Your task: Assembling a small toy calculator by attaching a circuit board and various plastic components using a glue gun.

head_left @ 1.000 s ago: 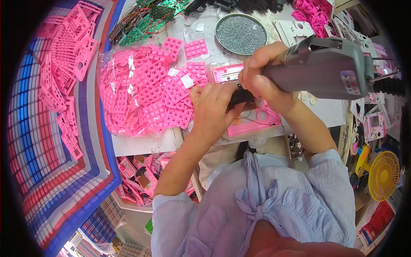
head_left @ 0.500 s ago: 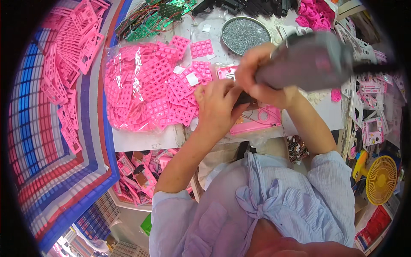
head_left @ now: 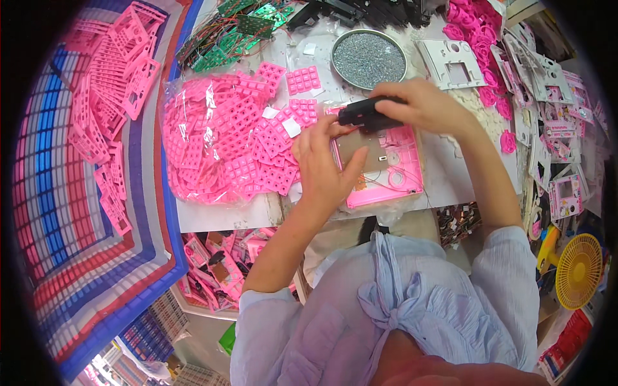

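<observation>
A pink plastic casing (head_left: 389, 193) lies open on the table in front of me, with a brown board (head_left: 364, 151) and thin wires inside it. My left hand (head_left: 320, 154) grips its left side, thumb over the board and fingers at the far edge. My right hand (head_left: 428, 109) holds a long black plastic part (head_left: 370, 114) over the casing's far edge. The left fingertips are close to that part's left end; whether they touch it I cannot tell. A round tray of small metal screws (head_left: 369, 59) stands just beyond.
At left lies a clear bag of pink button pads (head_left: 209, 135). Circuit boards (head_left: 251, 29) and black plastic parts (head_left: 367, 13) lie at the back. White panels (head_left: 454, 64) and pink rings (head_left: 483, 48) are at right, near a yellow fan (head_left: 578, 270). Pink frames (head_left: 109, 83) fill the far left.
The bulky dark grey tool that my right hand held is out of view. That hand now holds the black plastic part. My left hand has shifted slightly, and more of the casing's inside shows.
</observation>
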`<state>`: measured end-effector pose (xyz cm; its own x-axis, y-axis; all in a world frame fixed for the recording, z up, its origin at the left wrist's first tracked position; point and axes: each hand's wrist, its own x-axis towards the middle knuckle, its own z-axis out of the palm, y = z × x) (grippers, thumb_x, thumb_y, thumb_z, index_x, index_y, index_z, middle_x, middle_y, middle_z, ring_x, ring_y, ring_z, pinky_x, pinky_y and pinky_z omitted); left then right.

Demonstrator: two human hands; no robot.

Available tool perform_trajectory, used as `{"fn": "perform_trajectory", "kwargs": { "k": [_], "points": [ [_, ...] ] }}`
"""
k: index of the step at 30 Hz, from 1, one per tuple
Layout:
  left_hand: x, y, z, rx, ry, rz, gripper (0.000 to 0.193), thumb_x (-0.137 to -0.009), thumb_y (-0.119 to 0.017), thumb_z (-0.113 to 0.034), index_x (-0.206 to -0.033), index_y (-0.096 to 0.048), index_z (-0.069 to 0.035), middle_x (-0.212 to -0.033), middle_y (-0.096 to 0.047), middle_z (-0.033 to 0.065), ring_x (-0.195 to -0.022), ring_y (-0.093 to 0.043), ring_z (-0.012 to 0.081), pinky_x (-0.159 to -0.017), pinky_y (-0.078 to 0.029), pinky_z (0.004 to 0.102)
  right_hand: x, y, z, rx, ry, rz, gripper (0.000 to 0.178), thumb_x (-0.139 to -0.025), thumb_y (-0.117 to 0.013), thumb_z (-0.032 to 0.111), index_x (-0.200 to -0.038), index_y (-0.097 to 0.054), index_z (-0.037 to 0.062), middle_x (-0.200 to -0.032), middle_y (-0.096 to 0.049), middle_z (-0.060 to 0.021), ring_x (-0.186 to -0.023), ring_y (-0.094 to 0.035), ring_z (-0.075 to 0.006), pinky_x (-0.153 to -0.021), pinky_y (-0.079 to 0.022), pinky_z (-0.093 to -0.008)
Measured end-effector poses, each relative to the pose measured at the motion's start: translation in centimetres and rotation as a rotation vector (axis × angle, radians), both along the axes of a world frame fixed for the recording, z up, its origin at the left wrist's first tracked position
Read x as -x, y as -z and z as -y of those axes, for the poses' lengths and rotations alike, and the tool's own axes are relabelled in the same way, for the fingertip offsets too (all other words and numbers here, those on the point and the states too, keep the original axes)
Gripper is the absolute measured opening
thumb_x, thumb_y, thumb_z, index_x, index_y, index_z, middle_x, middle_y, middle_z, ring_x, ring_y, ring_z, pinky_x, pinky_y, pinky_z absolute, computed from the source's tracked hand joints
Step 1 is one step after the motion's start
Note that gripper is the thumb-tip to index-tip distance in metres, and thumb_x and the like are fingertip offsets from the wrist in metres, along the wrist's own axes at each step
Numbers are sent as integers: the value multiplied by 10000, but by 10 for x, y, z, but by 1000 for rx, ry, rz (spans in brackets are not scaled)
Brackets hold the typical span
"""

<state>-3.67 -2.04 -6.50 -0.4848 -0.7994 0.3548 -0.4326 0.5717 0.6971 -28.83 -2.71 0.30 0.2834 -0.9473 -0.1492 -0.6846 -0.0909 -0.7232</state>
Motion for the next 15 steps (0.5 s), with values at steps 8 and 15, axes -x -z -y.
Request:
{"fn": "perform_trajectory", "kwargs": {
  "k": [8, 15],
  "points": [
    [9, -5, -4, 219, -16, 175, 630, -798, -754, -303, -1338, -580, -29, -1076, -611, 85, -1085, -510, 296, -961, -311, 475, -1, -17, 18, -292, 0, -172, 350, -977, -577, 336, -978, -653, -6, -769, -643, -137, -723, -618, -261, -673, -476, -377],
    [11, -8, -5, 209, -25, 223, 627, -782, -759, -303, -1327, -603, -35, -1059, -588, 92, -1068, -506, 295, -952, -316, 477, -2, -1, -16, 467, -155, -231, 434, -760, -791, 191, -1137, -626, 54, -1033, -665, -110, -972, -621, -329, -792, -544, -431]
  ]
}}
